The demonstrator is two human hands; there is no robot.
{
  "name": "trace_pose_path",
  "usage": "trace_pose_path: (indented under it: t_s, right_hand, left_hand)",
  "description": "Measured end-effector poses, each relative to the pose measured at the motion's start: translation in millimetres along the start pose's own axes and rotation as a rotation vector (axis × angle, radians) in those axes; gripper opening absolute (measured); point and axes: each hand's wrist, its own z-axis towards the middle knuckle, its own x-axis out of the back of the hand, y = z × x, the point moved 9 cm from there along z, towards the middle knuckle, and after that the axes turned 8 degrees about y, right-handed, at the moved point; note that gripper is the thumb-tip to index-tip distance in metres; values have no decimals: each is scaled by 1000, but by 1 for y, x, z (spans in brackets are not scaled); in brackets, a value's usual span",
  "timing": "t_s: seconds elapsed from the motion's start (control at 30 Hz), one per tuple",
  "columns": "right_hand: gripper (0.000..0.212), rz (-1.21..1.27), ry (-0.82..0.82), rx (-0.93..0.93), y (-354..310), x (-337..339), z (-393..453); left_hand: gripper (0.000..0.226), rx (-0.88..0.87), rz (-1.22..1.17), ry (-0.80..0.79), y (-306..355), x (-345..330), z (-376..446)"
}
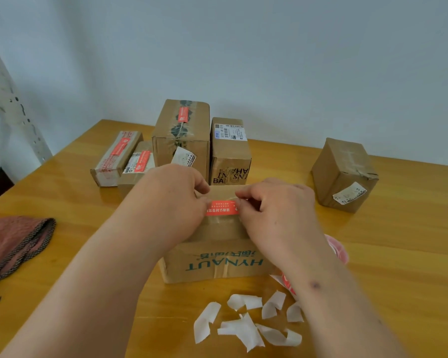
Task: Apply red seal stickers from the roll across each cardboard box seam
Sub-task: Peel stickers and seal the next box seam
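Sticker (221,208) runs left to right across the near box's (217,262) taped top seam, stretched between both hands. Left hand (177,200) pinches its left end, right hand (272,205) its right end, fingers curled tight; pressing flat likely comes next.

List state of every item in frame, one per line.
HYNAUT box: taped, print upside down
red sticker: held across its top
left hand: pinches sticker's left end
right hand: pinches right end
three far-left boxes: red-stickered
right box: no red sticker seen
backing scraps: loose, curled
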Motion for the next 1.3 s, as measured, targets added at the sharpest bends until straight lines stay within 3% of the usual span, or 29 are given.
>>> trace_pose_path:
  t_s: [0.13,0.57,0.87,1.0,1.3]
  right_hand:
    - [19,-25,-13,0,4,-4,1]
    - [16,-119,-37,35,1,-8,5]
    - [30,-247,-15,21,1,7,8]
    - [17,-189,-13,9,10,5,8]
    - [13,-160,-25,-16,18,-8,14]
  left_hand:
    - [26,-13,-28,12,-3,-6,6]
    - [23,-46,16,43,-5,-12,13]
    - [21,-62,117,104,-2,-7,9]
    - [20,-88,99,119,0,-5,7]
    - [17,-63,140,116,-2,-4,10]
